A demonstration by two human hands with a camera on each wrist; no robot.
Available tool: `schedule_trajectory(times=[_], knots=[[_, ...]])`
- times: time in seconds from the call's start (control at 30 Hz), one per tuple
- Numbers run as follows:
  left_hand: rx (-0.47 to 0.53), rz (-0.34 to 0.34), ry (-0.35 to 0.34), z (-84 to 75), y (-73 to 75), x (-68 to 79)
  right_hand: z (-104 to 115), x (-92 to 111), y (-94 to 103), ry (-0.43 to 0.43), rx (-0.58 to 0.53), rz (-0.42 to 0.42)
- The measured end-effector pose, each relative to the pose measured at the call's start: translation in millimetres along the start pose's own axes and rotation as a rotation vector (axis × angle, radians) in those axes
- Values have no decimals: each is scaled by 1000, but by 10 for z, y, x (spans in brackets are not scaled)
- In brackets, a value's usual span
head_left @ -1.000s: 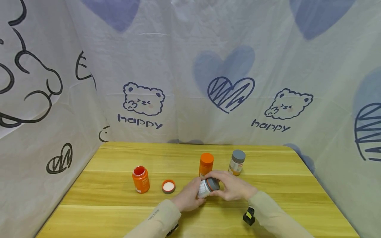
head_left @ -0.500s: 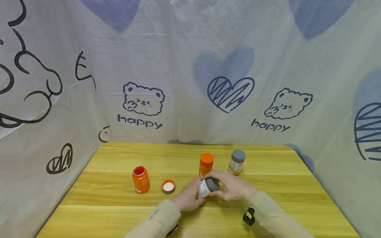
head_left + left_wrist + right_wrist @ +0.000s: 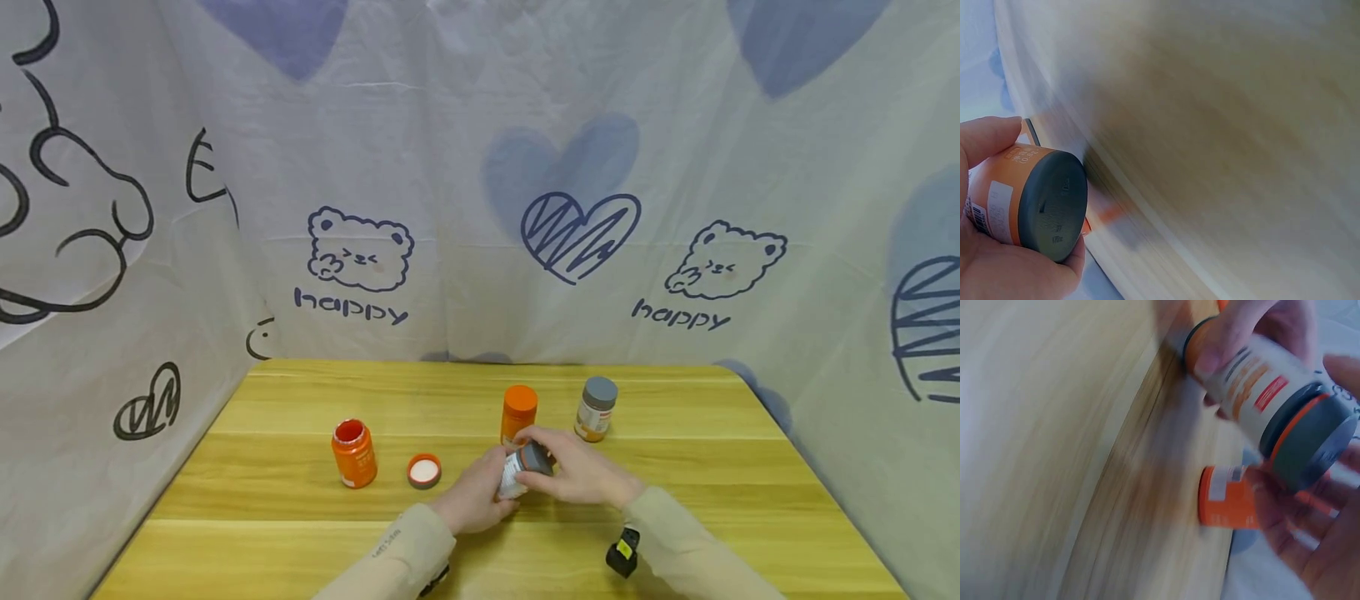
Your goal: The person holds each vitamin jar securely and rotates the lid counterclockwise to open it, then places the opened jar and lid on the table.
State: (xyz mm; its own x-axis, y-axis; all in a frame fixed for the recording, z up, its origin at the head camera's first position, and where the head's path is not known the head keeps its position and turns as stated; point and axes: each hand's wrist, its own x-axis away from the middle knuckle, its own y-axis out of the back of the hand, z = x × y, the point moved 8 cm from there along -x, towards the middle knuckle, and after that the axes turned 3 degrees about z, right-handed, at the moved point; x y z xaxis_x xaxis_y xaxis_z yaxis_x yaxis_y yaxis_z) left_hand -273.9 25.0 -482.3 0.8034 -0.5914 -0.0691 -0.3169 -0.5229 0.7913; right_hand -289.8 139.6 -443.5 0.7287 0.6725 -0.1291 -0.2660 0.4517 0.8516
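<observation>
My left hand (image 3: 474, 493) grips a white, grey and orange pill bottle (image 3: 513, 477) round its lower body, tilted with its grey lid (image 3: 536, 458) toward the right. The left wrist view shows the bottle's dark grey base (image 3: 1054, 206) between thumb and fingers. My right hand (image 3: 581, 468) is curled about the lid, fingers over the far side and thumb at the near side. In the right wrist view, fingertips (image 3: 1263, 481) are right at the lid, and a thin orange band (image 3: 1297, 422) shows beneath it.
An uncapped orange bottle (image 3: 355, 454) stands left, beside an upturned lid (image 3: 424, 472) with a white liner. Behind my hands stand a capped orange bottle (image 3: 519, 412) and a grey-lidded bottle (image 3: 597, 408). All are on the wooden table (image 3: 262, 500), with a printed cloth (image 3: 450, 167) behind.
My right hand has turned slightly about the lid, its thumb now higher across the lid's near side. The left hand and its bottle have stayed nearly still.
</observation>
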Motion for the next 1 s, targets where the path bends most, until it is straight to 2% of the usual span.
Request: schedule_trajectory(times=[0.3,0.53,0.8,1.0], knots=[[-21,1,4,-17,10,11,-119,-38,10,-326,-130,-36],[12,4,29,3,6,18,-183,33,-60,-531,-321,46],[2,3,21,0,0,17,-182,80,-52,-618,-367,32],[-3,2,14,13,-5,-2,-156,83,-40,-614,-394,36]])
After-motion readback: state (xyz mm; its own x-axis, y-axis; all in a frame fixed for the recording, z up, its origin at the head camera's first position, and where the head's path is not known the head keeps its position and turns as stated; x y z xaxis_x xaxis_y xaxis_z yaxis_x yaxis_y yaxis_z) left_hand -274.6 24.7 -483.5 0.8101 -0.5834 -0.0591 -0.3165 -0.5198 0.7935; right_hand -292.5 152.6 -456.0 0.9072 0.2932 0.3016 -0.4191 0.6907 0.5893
